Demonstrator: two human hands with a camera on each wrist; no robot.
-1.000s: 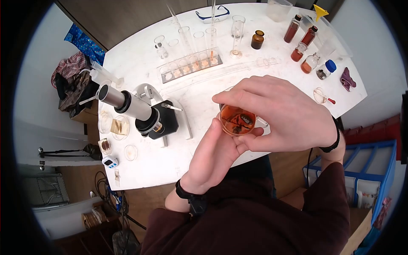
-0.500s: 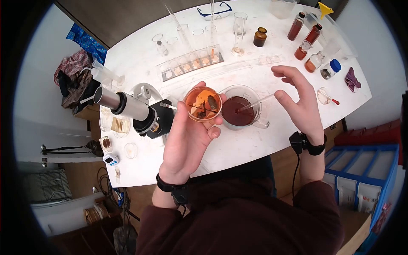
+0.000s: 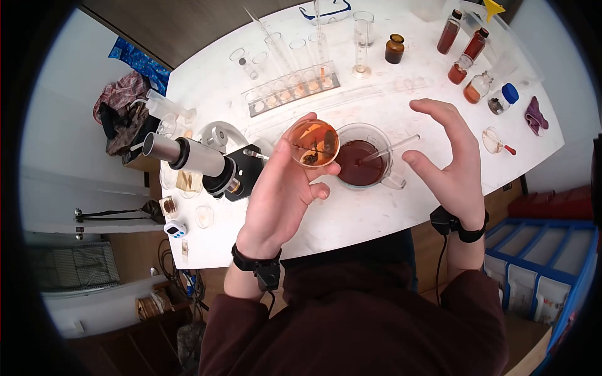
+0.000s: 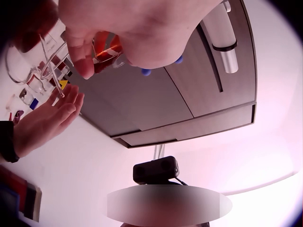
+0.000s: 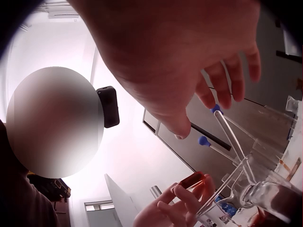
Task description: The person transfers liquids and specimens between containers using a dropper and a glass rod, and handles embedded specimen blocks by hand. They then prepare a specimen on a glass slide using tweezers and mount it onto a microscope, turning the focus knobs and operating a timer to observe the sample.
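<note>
Fingers of the left hand (image 3: 269, 203) curled round a clear round dish (image 3: 315, 135): thumb at its 9 o'clock edge, other fingertips showing near 12 and 5. Dish raised above the table, face toward the head camera, amber inside with dark strands (image 3: 312, 150). Fingers of the right hand (image 3: 451, 163) spread, thumb well apart from index, holding nothing. Clock positions from here: head view, dish as centre.

White table (image 3: 351, 219) beneath. Microscope (image 3: 197, 161), silver and black, at about 9 o'clock, eyepiece end slanting toward 10. Test-tube rack (image 3: 295, 101) at 11 o'clock, several tubes in it. Glass beaker (image 3: 367, 133) roughly 3 o'clock, just beside the dish and between the two hands, dark red liquid (image 3: 359, 160) inside, handle on its 4 o'clock side. Dark red capped bottles (image 3: 449, 32) around 2 o'clock, far side. Brown glass bottle (image 3: 394, 50), between 1 and 2. White timer (image 3: 175, 229) at 8, near the table edge. Glass rod (image 3: 398, 145) stands in the beaker, leaning out to 2 o'clock, upper end near the right thumb, apart from it. Red-bulbed dropper (image 3: 510, 151), 3 o'clock, well beyond the right hand.
</note>
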